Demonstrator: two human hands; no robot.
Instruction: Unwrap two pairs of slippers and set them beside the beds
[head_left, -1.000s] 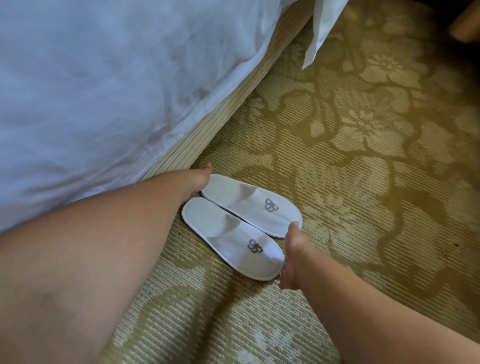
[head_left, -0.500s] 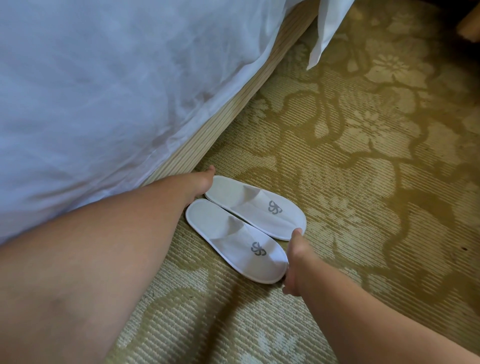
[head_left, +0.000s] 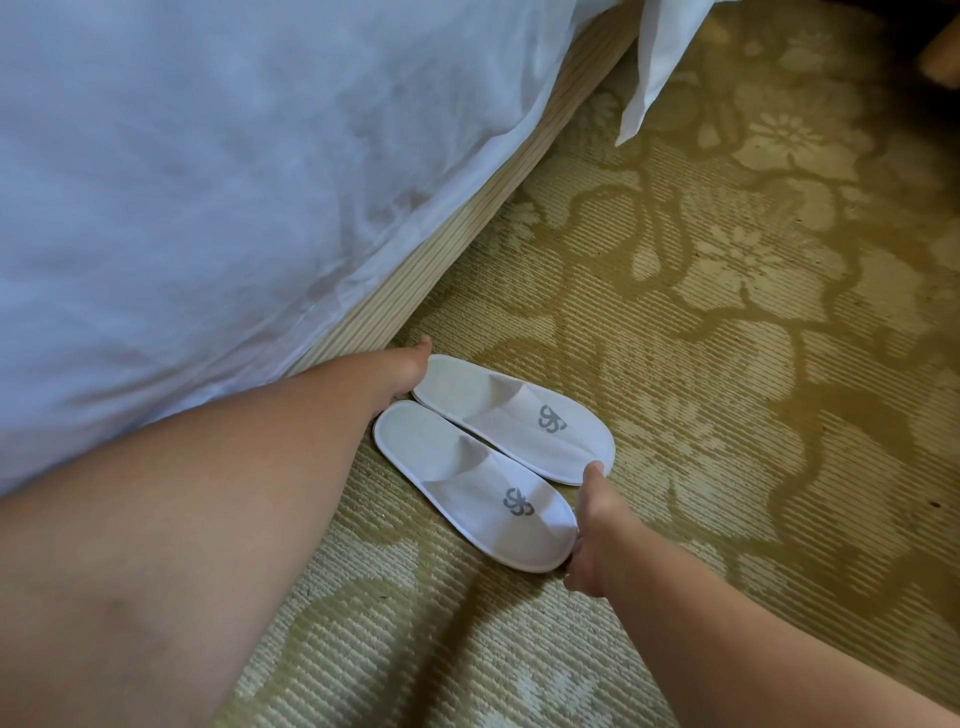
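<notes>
A pair of white slippers with grey logos lies side by side on the carpet next to the bed base (head_left: 467, 249): the far slipper (head_left: 514, 415) and the near slipper (head_left: 467, 483). My left hand (head_left: 408, 369) is at their heel ends, thumb raised, its fingers hidden behind the wrist. My right hand (head_left: 587, 525) is at the toe ends. Its thumb lies on the far slipper's toe and its fingers curl at the near slipper's toe. No wrapper is in view.
A white duvet (head_left: 234, 182) hangs over the bed on the left, with a white corner of bedding (head_left: 649, 67) dangling further back. Yellow-green floral carpet (head_left: 753, 312) spreads to the right. A brown object (head_left: 943, 67) is at the top right edge.
Both hands stay at the ends of the slippers. The pair has hardly moved on the carpet, and only the view has shifted a little.
</notes>
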